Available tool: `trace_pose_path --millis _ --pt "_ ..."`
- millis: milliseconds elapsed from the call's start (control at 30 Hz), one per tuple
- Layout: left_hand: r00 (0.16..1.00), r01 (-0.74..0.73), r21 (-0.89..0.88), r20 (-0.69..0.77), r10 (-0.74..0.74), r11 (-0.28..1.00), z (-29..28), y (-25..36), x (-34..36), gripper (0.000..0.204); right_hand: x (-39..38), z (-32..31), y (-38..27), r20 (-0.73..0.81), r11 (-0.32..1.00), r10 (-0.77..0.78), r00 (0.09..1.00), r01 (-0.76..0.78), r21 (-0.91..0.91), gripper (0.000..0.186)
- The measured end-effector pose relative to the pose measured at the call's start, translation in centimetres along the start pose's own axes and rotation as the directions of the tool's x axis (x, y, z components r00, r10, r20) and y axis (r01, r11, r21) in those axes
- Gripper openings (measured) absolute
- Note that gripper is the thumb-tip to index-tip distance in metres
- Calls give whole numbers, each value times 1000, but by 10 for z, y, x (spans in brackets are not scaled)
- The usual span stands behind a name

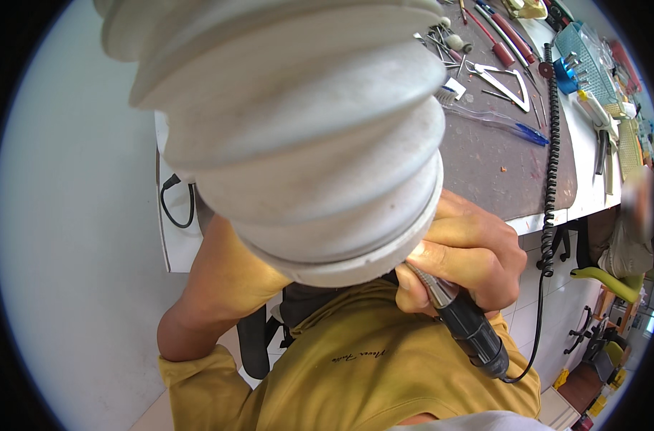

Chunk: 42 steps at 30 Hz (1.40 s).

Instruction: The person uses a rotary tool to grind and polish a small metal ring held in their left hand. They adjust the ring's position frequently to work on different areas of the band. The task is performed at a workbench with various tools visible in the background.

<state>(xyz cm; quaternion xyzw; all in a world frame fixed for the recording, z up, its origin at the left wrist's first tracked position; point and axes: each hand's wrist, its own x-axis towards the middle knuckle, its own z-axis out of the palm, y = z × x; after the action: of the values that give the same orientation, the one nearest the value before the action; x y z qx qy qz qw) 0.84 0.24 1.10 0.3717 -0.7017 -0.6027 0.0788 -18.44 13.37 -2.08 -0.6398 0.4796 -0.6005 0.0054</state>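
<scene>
My right hand (478,251) is closed around a rotary handpiece (470,330), with a metal front part and a black body. Its black cord leaves the rear end, and its tip is out of sight under a hose. That wide white corrugated hose (319,136) fills the upper middle of the view, its rim just above my hands. My left hand (244,262) reaches in beneath the hose from the left. Only the wrist and back part of it show; its fingers, and anything in them, are hidden behind the hose.
On the brown work mat (499,172) lie a white caliper (513,82), a clear toothbrush (492,118), a blue pen (531,134) and several small burs. A coiled black cord (552,158) crosses the mat's right side. Beyond it stands a blue basket (592,65).
</scene>
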Motion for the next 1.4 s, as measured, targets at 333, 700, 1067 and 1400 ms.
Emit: trace_pose_path --millis 333,700,1067,1400 --pt "1000 -1 3 14 1 1000 -1 1 0 33 1 2 -5 3 999 34 999 -34 -41 28" --pt "1000 -18 -13 -13 18 1000 0 5 -1 29 2 -1 -7 39 999 41 998 -40 -33 28" --pt "1000 20 -18 -4 -20 1000 -1 1 1 32 1 1 -6 14 999 42 999 -42 -32 28" --pt "1000 9 42 2 -9 999 -5 -1 -1 30 3 0 -6 35 999 32 999 -31 -35 26"
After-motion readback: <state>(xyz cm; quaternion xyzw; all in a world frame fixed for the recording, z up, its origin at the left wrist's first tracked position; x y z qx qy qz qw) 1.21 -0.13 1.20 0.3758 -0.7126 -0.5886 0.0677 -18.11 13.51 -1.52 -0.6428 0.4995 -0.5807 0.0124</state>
